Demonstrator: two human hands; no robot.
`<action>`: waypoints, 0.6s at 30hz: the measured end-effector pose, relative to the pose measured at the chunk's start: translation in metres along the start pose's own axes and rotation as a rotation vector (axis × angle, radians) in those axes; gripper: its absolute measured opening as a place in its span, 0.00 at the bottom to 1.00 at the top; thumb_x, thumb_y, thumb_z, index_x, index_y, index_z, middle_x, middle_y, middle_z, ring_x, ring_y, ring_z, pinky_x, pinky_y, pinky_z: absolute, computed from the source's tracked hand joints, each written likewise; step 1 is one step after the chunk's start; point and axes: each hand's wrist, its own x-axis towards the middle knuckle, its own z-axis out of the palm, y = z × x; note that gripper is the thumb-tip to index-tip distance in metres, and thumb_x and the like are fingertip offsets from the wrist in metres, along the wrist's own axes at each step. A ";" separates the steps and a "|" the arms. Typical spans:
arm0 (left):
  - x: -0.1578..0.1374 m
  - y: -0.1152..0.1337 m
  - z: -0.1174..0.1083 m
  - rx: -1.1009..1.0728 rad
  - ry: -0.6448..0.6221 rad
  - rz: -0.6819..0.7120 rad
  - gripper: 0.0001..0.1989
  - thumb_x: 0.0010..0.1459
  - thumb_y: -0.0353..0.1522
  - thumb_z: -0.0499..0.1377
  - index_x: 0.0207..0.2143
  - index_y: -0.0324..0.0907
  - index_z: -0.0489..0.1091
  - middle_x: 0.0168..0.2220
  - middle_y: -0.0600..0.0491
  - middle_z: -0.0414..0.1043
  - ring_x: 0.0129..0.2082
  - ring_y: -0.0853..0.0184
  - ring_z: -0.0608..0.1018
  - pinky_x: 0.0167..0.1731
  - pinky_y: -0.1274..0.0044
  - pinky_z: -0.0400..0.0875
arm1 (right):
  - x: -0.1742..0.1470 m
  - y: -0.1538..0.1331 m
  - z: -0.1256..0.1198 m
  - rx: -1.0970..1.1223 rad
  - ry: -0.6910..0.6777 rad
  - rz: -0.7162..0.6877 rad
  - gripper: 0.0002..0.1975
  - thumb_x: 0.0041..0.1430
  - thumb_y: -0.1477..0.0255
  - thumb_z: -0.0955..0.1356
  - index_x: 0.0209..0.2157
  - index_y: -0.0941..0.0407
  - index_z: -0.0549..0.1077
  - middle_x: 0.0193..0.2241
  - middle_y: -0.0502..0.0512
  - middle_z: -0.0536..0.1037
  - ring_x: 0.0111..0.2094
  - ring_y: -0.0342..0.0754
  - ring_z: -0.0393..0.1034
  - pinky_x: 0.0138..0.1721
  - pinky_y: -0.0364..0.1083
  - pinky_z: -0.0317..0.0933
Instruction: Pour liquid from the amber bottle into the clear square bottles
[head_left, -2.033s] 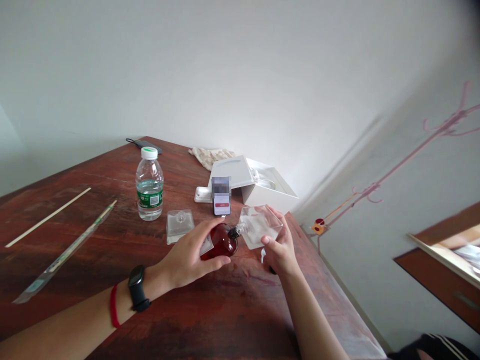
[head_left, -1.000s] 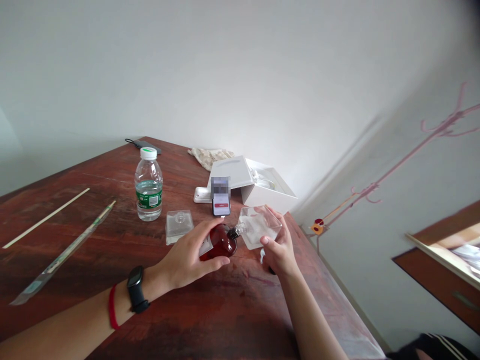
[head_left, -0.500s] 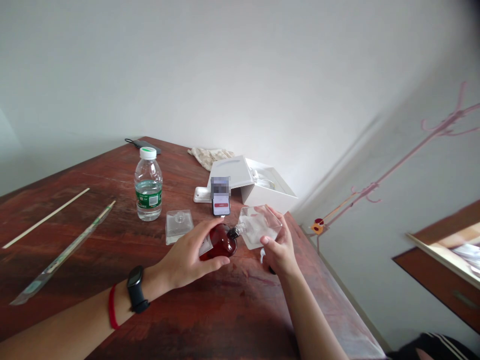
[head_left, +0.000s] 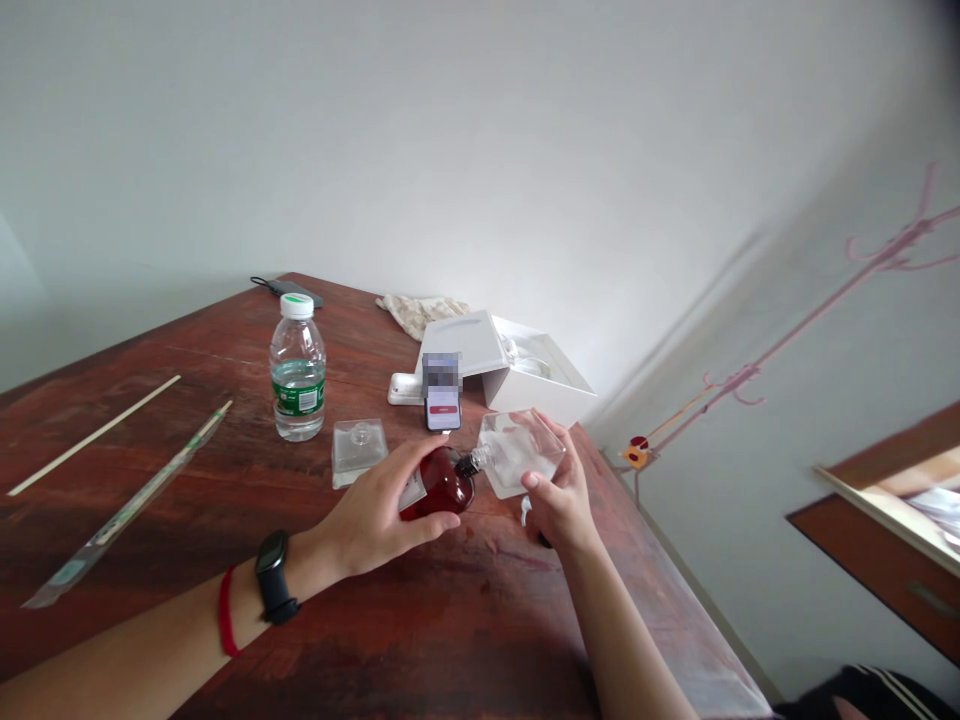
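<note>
Apparently both closed: left hand (head_left: 375,520) around tilted red bottle (head_left: 442,484), right hand (head_left: 559,500) around clear bottle (head_left: 517,452).

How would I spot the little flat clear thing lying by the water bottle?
On the dark red wooden table, find the capped plastic water bottle. Just right of it lies a flat square clear glass piece, untouched, unlike the clear glass bottle held up nearby.

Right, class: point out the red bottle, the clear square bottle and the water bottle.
red bottle (head_left: 444,485), head view, on its round body.
clear square bottle (head_left: 517,452), head view, on its flat side.
water bottle (head_left: 298,385), head view, on its green label.
</note>
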 end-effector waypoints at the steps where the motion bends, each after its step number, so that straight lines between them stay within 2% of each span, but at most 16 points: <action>1: 0.000 0.000 0.000 0.001 0.000 0.000 0.39 0.65 0.47 0.69 0.71 0.51 0.59 0.69 0.43 0.69 0.66 0.47 0.76 0.68 0.55 0.69 | 0.000 0.000 0.000 0.000 0.000 0.000 0.39 0.44 0.59 0.85 0.58 0.47 0.76 0.59 0.60 0.81 0.61 0.68 0.74 0.64 0.67 0.66; 18: 0.000 -0.004 0.001 0.011 -0.008 0.008 0.39 0.65 0.48 0.69 0.72 0.51 0.58 0.69 0.44 0.69 0.65 0.48 0.76 0.67 0.56 0.70 | 0.001 0.001 -0.001 -0.002 -0.006 -0.020 0.40 0.44 0.58 0.85 0.59 0.47 0.76 0.60 0.60 0.81 0.62 0.68 0.74 0.63 0.67 0.67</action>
